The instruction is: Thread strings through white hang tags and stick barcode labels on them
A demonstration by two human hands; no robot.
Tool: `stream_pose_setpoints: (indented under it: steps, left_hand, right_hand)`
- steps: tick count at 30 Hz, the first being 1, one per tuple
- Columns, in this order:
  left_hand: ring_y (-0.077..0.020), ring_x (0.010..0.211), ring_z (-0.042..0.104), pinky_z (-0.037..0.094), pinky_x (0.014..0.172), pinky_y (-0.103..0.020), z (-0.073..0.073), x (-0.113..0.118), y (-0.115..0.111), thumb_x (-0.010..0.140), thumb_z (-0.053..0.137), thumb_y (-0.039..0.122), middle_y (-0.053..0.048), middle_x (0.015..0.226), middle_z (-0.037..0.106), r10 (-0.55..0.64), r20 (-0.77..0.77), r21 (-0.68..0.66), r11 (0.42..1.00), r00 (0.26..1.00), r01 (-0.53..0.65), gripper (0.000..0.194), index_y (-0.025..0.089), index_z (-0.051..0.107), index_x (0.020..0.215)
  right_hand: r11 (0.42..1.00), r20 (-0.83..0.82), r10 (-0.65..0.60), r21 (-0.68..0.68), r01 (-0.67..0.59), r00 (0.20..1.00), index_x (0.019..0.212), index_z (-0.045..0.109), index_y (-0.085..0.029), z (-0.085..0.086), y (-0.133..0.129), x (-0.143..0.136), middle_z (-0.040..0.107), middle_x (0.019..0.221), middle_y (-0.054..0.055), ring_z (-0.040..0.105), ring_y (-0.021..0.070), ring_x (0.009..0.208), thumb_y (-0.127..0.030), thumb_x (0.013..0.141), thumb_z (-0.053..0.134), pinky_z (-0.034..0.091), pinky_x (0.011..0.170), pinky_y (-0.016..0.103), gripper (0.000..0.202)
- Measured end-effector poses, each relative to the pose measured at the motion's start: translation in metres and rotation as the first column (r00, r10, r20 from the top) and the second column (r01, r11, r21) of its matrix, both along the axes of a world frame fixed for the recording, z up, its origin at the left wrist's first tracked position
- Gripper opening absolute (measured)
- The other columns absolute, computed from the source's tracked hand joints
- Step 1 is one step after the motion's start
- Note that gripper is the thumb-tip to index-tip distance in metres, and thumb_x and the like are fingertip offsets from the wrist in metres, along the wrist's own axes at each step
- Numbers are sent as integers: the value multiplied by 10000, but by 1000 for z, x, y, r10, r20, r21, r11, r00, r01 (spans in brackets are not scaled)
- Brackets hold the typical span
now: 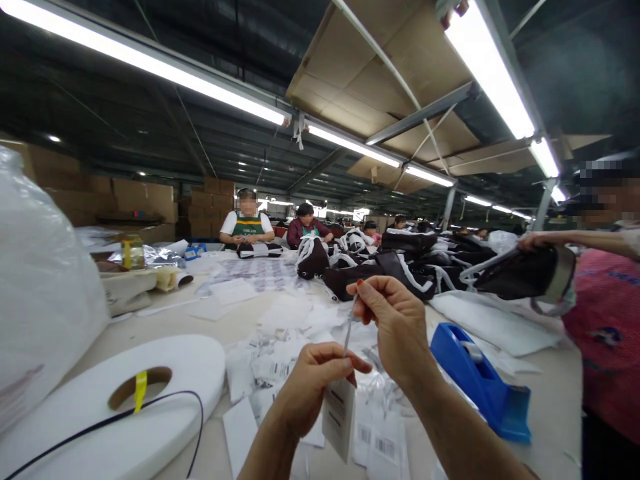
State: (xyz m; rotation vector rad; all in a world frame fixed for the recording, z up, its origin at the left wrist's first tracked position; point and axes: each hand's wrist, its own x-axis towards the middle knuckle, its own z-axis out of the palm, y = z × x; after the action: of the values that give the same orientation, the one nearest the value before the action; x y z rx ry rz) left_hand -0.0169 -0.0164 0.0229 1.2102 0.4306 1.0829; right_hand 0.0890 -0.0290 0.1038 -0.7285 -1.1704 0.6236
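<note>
My left hand (320,377), closed in a pinch, grips a white printed tag (339,417) near its top, and the tag hangs below the fingers. A thin pale string (349,327) runs up from it to my right hand (393,320), whose thumb and forefinger pinch the upper end. Both hands are raised over the middle of the table, the right one higher and farther away. Under and behind them lie loose white labels (273,367) and small clear packets with barcodes (385,443).
A white roll (195,367) with yellow tape lies at left beside a large plastic bag (45,287). On the right is a blue tape dispenser (480,380). Dark bags (360,273) are piled behind. A person at right holds one; others sit across the table (550,407).
</note>
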Motion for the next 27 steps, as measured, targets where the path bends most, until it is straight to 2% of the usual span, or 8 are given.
stream_pose_setpoints:
  steps: [5,10,13,17,19,24,27]
  left_hand:
    - [-141,636,567,385,665,-267,-4,0,2,661,644,170,-87,726,731,-38,-31,-43,998,999,37,99,89,700,669]
    - [-171,609,611,420,656,-303,-8,4,3,660,636,163,-85,645,716,-77,-16,-96,993,997,75,86,91,645,613]
    - [-172,557,622,444,630,-320,-11,6,5,651,647,163,-77,625,712,-87,-17,-144,986,996,84,73,98,621,672]
    - [-173,523,632,454,590,-316,-13,6,5,622,680,142,-63,633,719,-91,-43,-195,978,995,81,373,120,560,975]
    - [-161,499,625,443,560,-289,-13,7,5,601,685,108,-56,631,721,-84,-61,-208,976,995,70,485,127,515,1055]
    - [-132,489,604,419,532,-245,-14,12,2,567,699,103,-71,639,721,-130,-87,-213,971,988,109,283,84,622,838]
    - [-125,526,605,418,561,-239,-16,15,-3,595,691,146,-73,657,724,-163,-83,-201,969,983,144,240,83,648,822]
  right_hand:
    - [1000,-44,18,12,-18,999,651,597,-138,-1,6,1,560,463,-42,426,60,416,-231,721,625,310,402,175,120]
    - [1000,-81,17,13,-16,997,639,595,-137,-2,10,3,559,457,-48,422,54,410,-213,714,626,307,401,171,112]
    - [1000,-107,14,11,-13,994,634,590,-134,-3,13,4,560,452,-50,424,52,407,-210,704,632,307,397,169,112]
    - [1000,-174,-2,8,3,985,630,575,-133,-1,19,8,618,538,-29,458,51,426,-208,675,643,330,402,166,111]
    - [1000,-209,-14,8,16,978,626,570,-135,0,21,12,634,566,-22,471,49,430,-208,663,645,340,405,165,111]
    - [999,-271,-38,11,42,962,620,571,-135,3,22,22,634,560,-26,479,44,423,-205,640,657,338,394,154,112]
    - [999,-302,-47,6,51,952,619,570,-129,4,21,27,632,553,-27,479,39,412,-194,635,656,333,382,144,108]
